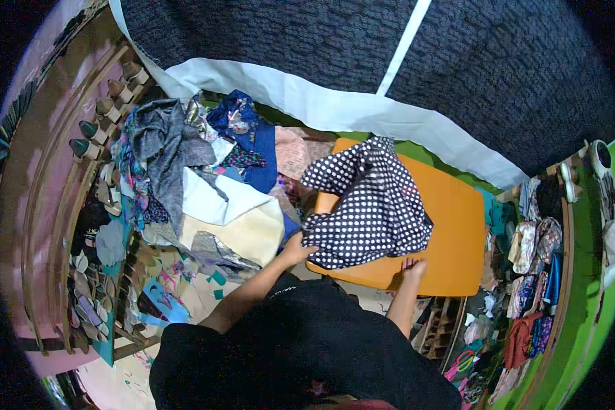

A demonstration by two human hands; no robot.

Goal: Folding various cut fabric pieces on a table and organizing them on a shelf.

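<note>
A black cloth with white polka dots [369, 229] lies crumpled on an orange tabletop [451, 232]. Its upper part is bunched and folded over, with a small reddish mark on the right side. My left hand [298, 250] is closed on the cloth's lower left corner, at the table's near edge. Just below the cloth's lower right edge, my right hand [413, 268] rests on the near part of the tabletop. Its fingers are stretched forward and apart, and nothing shows in them.
Left of the table is a heap of fabrics, with a grey cloth [160, 137], a white piece [219, 195] and a cream piece [242, 232]. Shoe forms [89, 140] line a rack at far left. Folded fabrics [526, 246] fill shelves at right. Scraps [167, 297] litter the floor.
</note>
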